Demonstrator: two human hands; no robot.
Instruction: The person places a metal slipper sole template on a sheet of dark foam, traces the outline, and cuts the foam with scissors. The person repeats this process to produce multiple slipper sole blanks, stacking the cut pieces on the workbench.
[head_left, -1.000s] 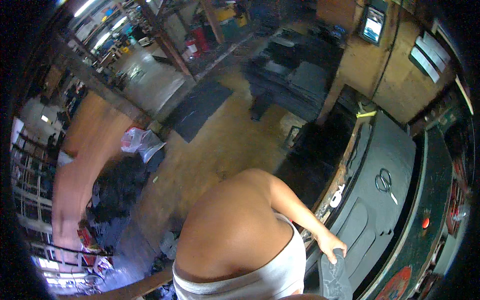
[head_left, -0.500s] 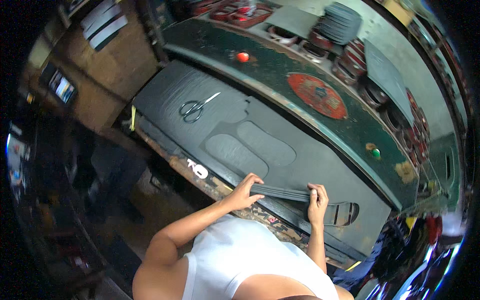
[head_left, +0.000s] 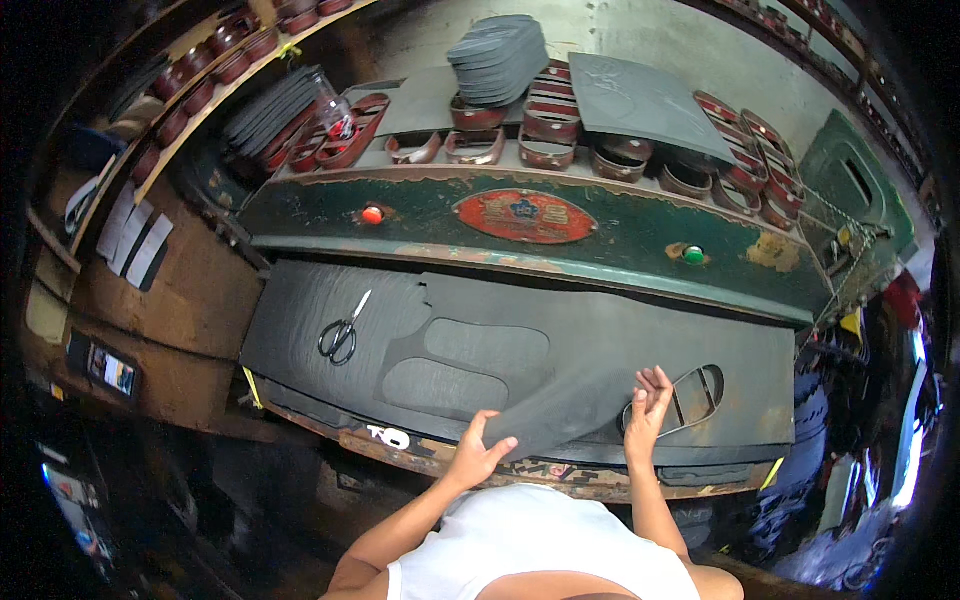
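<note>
A dark grey sole-shaped foam piece [head_left: 560, 412], blurred by motion, is held slantwise over the bench. My left hand [head_left: 478, 455] grips its near left end, thumb on the near side. Beside its right end, my right hand [head_left: 648, 405] has its fingers stretched upward; whether the palm touches the piece I cannot tell. Just right of that hand stands a sole-shaped metal cutting die [head_left: 718, 385] with crossbars, partly hidden by it. Under everything lies a grey foam sheet [head_left: 640, 325] with two sole outlines cut in it.
Black-handled scissors [head_left: 340, 338] rest at the sheet's left. Behind is a green machine beam [head_left: 640, 235] with a red button [head_left: 373, 215] and a green button [head_left: 693, 254]. Red dies [head_left: 545, 150] and a stack of grey soles [head_left: 497, 60] stand above it. A white oval tag [head_left: 395, 439] sits on the front edge.
The foam piece, earlier edge-on as a layered stack between both hands, now turns its broad face up. My right hand's fingers have straightened away from it. The whole view has rotated.
</note>
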